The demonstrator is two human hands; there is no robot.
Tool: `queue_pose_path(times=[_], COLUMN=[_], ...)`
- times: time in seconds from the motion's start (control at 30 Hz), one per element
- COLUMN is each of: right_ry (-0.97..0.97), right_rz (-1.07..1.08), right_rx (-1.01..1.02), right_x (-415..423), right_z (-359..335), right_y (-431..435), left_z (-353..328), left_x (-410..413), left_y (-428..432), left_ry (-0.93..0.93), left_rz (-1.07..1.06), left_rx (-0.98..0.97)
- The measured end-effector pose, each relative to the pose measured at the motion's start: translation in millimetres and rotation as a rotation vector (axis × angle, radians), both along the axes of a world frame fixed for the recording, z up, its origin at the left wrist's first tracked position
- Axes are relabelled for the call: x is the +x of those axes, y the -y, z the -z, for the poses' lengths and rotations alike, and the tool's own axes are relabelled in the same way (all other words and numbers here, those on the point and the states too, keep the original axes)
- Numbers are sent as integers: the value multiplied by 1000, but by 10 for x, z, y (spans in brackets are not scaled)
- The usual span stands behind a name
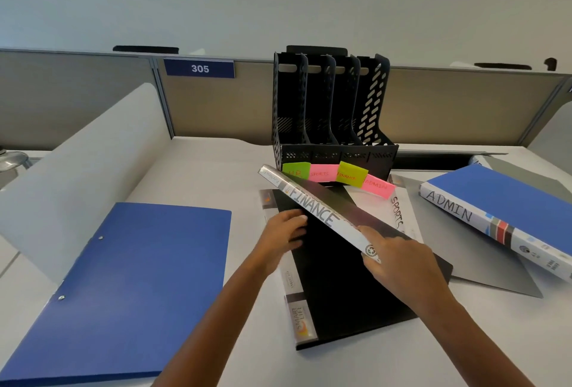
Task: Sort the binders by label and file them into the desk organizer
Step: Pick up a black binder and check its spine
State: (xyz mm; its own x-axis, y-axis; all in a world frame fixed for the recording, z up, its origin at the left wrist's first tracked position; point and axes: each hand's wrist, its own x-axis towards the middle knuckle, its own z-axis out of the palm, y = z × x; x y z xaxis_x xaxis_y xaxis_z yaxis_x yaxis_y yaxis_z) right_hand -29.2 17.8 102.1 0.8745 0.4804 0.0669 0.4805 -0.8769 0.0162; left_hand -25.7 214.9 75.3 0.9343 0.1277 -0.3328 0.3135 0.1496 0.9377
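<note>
A black binder with FINANCE on its spine is tilted up off the desk, spine facing me. My right hand grips its near end, and my left hand holds its underside. Below it a second black binder lies flat. A pale binder marked SPORTS lies partly under them. The black desk organizer stands behind with empty slots; sticky notes HR, SPORTS, FINANCE and ADMIN hang on its front. A blue ADMIN binder rests at the right.
A blue folder lies flat at the left beside a curved white divider. A grey folder lies under the ADMIN binder. A partition with a "305" sign runs along the desk's back edge.
</note>
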Motion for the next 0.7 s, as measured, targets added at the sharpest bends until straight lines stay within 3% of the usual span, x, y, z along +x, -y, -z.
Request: queue_pose_path(times=[0.13, 0.37, 0.5, 0.6, 0.7], right_ry=[29, -22, -157, -247, -277], right_rz=[32, 2, -5, 73, 237], right_rx=[31, 174, 426, 599, 646], right_x=[-66, -272, -255, -67, 143], right_z=[97, 169, 130, 235, 366], right_y=[-154, -355, -324, -233, -135], left_z=[-54, 101, 159, 180, 185], left_x=[-47, -53, -90, -127, -178], left_y=[289, 421, 267, 99, -68], left_ry=[-25, 18, 18, 16, 23], left_rz=[95, -123, -187, -198, -220], left_rx=[-97, -98, -79, -68, -91])
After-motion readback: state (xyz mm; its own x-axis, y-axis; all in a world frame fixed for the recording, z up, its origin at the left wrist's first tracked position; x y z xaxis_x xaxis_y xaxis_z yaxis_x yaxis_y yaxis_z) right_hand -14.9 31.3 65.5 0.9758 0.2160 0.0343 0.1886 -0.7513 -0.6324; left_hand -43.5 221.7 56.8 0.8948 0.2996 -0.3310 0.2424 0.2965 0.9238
